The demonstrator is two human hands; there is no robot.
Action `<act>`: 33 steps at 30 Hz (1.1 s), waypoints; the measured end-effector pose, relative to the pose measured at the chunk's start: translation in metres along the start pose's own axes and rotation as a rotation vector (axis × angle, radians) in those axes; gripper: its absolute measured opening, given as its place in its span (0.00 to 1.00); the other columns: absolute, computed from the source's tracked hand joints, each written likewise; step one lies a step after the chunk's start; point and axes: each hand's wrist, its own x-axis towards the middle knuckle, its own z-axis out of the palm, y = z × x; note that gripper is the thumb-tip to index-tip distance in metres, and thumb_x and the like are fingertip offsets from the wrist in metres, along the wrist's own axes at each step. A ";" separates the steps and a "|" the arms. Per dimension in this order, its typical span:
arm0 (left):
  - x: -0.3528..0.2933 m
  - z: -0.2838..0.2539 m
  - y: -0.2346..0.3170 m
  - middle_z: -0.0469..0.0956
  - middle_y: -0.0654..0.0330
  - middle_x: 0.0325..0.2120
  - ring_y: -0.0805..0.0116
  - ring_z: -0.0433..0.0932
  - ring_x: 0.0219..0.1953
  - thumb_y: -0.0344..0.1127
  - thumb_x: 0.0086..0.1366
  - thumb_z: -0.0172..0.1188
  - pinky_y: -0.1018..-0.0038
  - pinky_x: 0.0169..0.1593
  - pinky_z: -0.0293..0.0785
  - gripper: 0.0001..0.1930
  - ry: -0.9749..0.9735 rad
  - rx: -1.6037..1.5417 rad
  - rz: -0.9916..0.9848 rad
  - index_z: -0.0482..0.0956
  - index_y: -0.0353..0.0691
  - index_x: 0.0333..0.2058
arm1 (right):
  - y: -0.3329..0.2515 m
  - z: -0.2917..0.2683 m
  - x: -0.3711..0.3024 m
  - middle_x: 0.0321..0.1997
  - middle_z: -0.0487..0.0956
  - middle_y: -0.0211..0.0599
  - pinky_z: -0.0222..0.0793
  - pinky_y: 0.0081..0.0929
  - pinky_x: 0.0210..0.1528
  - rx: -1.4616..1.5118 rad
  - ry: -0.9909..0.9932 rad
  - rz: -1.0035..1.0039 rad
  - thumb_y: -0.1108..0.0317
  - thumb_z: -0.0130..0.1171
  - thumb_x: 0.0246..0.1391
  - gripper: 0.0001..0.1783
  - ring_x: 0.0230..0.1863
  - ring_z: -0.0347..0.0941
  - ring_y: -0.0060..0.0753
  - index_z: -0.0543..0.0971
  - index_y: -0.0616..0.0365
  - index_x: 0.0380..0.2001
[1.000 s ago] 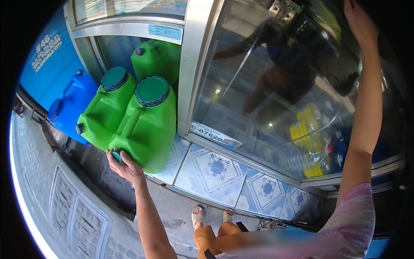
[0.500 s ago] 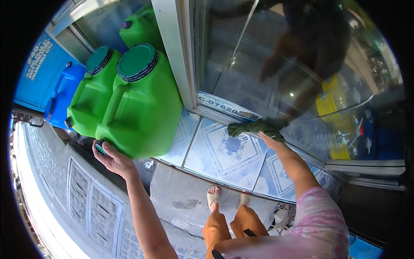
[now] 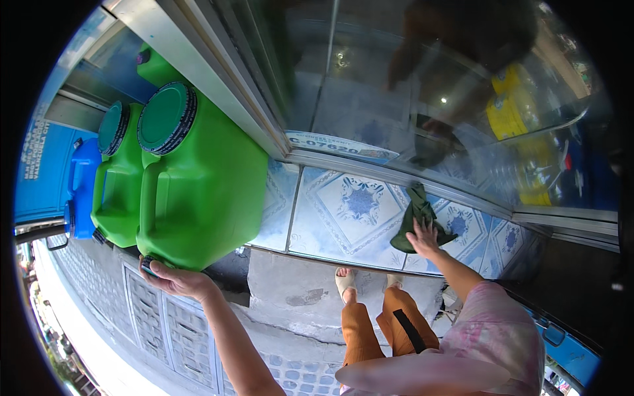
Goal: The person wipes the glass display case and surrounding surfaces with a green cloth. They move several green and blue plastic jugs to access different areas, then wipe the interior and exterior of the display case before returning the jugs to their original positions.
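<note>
A large bright-green plastic water jug (image 3: 205,191) with a wide dark-green lid (image 3: 165,119) stands on the tiled ledge at the left. My left hand (image 3: 177,280) is closed around the small dark spout cap (image 3: 148,265) at its lower front corner; part of the grip is hidden. On the blue-and-white patterned tiles (image 3: 330,218), my right hand (image 3: 424,236) lies over a crumpled dark-green cloth (image 3: 404,236), fingers spread and pressing it flat. The cloth's far end reaches the foot of the window frame.
A second green jug (image 3: 122,198) and a blue jug (image 3: 84,171) stand farther left. Glass panes with a metal frame (image 3: 409,177) rise behind the ledge. Yellow-labelled bottles (image 3: 512,112) show behind the glass. Below the ledge is a concrete step (image 3: 281,274), where my feet are.
My right hand has drawn the cloth away from the window frame, toward me across the tiles. My left hand stays at the jug's cap. The view has shifted.
</note>
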 end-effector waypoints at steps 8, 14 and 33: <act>-0.001 -0.001 0.001 0.70 0.50 0.44 0.59 0.72 0.43 0.57 0.69 0.44 0.64 0.44 0.70 0.28 0.037 0.142 -0.007 0.70 0.35 0.50 | -0.292 0.079 0.114 0.73 0.44 0.53 0.18 0.65 0.67 0.017 0.082 -0.192 0.38 0.29 0.62 0.41 0.73 0.32 0.62 0.48 0.56 0.68; 0.003 -0.002 0.005 0.70 0.52 0.43 0.59 0.71 0.42 0.55 0.69 0.44 0.63 0.45 0.68 0.25 0.007 0.196 0.082 0.72 0.36 0.46 | -0.359 0.132 0.025 0.69 0.58 0.34 0.26 0.58 0.70 -0.172 -0.068 -0.732 0.50 0.38 0.63 0.31 0.73 0.41 0.44 0.58 0.48 0.66; -0.003 0.004 0.012 0.72 0.57 0.39 0.61 0.72 0.38 0.53 0.67 0.50 0.66 0.43 0.69 0.22 0.039 0.065 0.110 0.75 0.38 0.43 | -0.098 0.068 0.078 0.74 0.38 0.48 0.22 0.69 0.66 0.149 0.301 0.422 0.39 0.28 0.63 0.35 0.72 0.32 0.65 0.48 0.37 0.69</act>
